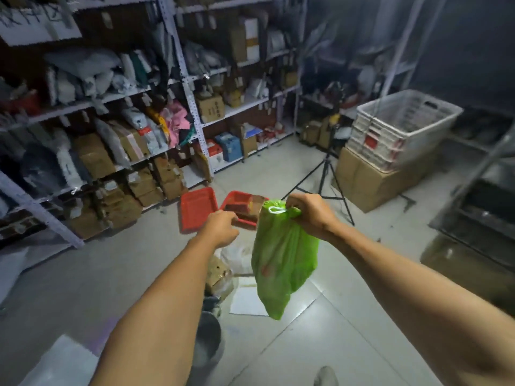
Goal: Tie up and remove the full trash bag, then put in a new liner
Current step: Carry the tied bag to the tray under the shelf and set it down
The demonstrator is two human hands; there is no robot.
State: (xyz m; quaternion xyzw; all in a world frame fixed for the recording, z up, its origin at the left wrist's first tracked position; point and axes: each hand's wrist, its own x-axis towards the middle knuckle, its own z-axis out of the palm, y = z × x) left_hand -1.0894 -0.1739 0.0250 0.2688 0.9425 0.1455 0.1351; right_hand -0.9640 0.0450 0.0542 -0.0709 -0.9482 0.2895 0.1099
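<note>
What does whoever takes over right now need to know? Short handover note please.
Right hand grips the gathered neck of the green trash bag at its white drawstring; the bag hangs in the air, already out of the bin.
Left hand is beside the neck, fingers curled; whether it holds a cord I cannot tell.
Grey bin stands on the floor below, between the arms; no liner visible in it.
Left: finish the knot, set the bag aside, fit a new liner.

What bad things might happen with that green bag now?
The green bag hangs in the air from the right hand alone, so it might slip or tear and spill. The white string looks loose, so the top may open. Boxes and paper lie on the floor below, easy to trip on.
</note>
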